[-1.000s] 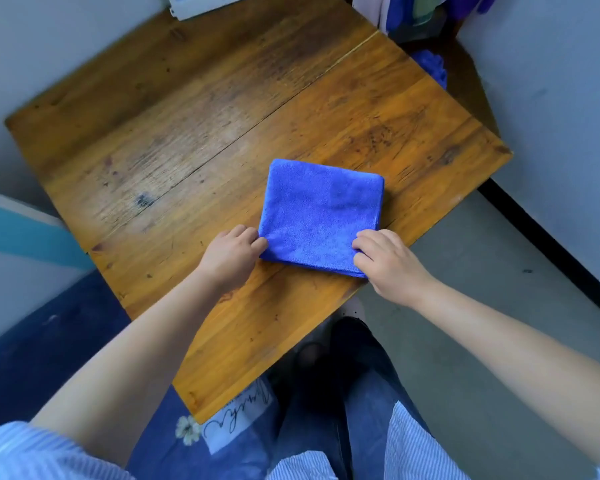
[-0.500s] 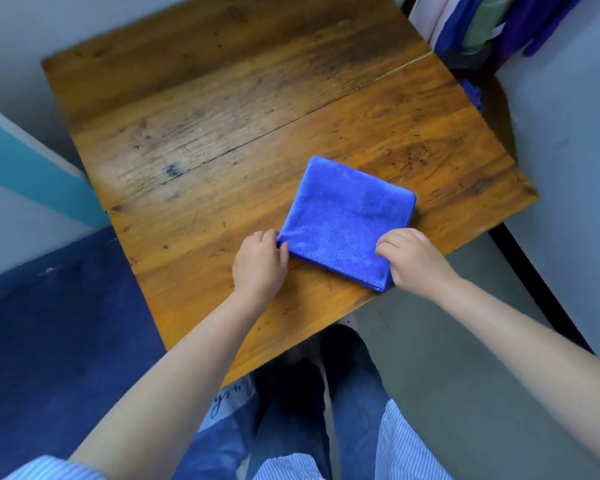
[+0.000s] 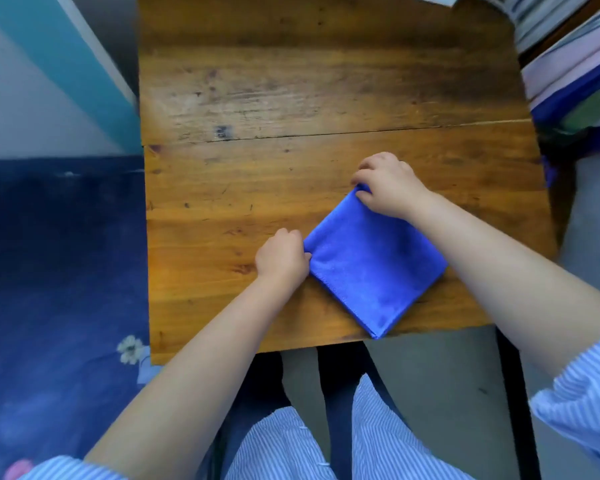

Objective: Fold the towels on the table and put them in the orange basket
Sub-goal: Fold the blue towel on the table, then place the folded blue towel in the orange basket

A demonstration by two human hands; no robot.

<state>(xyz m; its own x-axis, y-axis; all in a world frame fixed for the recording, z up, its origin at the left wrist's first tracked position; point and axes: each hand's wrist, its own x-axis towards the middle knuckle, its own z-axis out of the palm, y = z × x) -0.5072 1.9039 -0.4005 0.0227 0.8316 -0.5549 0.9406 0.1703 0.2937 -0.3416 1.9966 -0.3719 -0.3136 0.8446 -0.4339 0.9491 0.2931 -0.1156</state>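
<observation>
A folded blue towel [image 3: 371, 265] lies as a diamond on the wooden table [image 3: 291, 98], its lowest corner reaching the table's near edge. My left hand [image 3: 281, 259] pinches the towel's left corner with curled fingers. My right hand [image 3: 387, 183] grips the far corner, and its forearm crosses over the towel's right side. No orange basket is in view.
A stack of folded cloths in pink, blue and green [image 3: 575, 81] sits off the table's right side. A dark blue floral rug [image 3: 59, 271] covers the floor on the left. My legs are under the table's near edge.
The view has swung so the table now looks square-on. The towel has turned into a diamond nearer the front edge. My right hand moved from the near corner to the far corner.
</observation>
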